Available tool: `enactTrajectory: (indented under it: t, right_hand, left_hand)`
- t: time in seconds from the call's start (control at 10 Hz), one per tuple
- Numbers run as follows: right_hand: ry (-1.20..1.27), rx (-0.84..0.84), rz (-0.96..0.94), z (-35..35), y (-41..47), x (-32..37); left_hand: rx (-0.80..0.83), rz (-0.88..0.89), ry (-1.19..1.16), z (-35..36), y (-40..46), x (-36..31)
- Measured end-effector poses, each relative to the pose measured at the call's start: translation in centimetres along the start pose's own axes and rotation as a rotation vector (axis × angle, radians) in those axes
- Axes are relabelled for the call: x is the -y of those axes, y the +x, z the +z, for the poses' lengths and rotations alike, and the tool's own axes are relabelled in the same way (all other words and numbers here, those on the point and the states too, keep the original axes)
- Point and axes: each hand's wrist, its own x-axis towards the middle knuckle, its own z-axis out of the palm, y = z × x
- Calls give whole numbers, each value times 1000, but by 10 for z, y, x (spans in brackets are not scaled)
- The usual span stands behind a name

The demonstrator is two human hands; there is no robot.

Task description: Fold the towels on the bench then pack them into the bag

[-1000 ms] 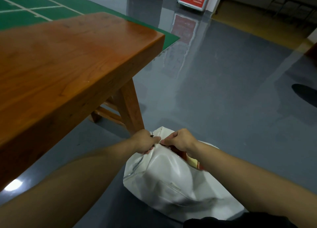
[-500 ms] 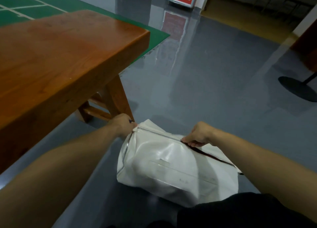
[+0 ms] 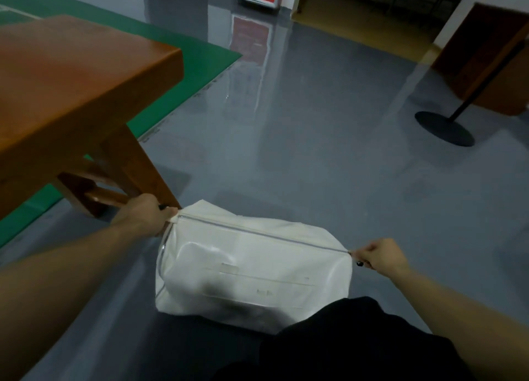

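While my left hand (image 3: pixel 143 218) grips one end of the soft white zippered fabric bag (image 3: pixel 246 269) on the grey floor (image 3: pixel 315 165), my right hand (image 3: pixel 378 256) pinches the zip pull at the other end. Stuffed and squashy, it should lift lightly by the ends. No towels show on the wooden tabletop (image 3: pixel 71 74).

White bag (image 3: pixel 246 269) lies zipped shut on floor beside wooden bench (image 3: pixel 71 94).

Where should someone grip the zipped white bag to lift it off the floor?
Probably at the two ends of the zipper, from above: the white bag lies lengthwise, and the left hand and right hand already pinch there. No handle shows.
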Motion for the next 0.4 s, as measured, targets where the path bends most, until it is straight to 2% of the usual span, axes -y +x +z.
enactTrajectory:
  t: [0.3,0.4]
  right_hand:
    - [85,-66,-108,19,7,8]
    - [95,-42,-176,28,15,9]
  left_hand:
    - [62,-54,-78,-10,-25,-5]
    - [87,0,-52,-9,-32,-7]
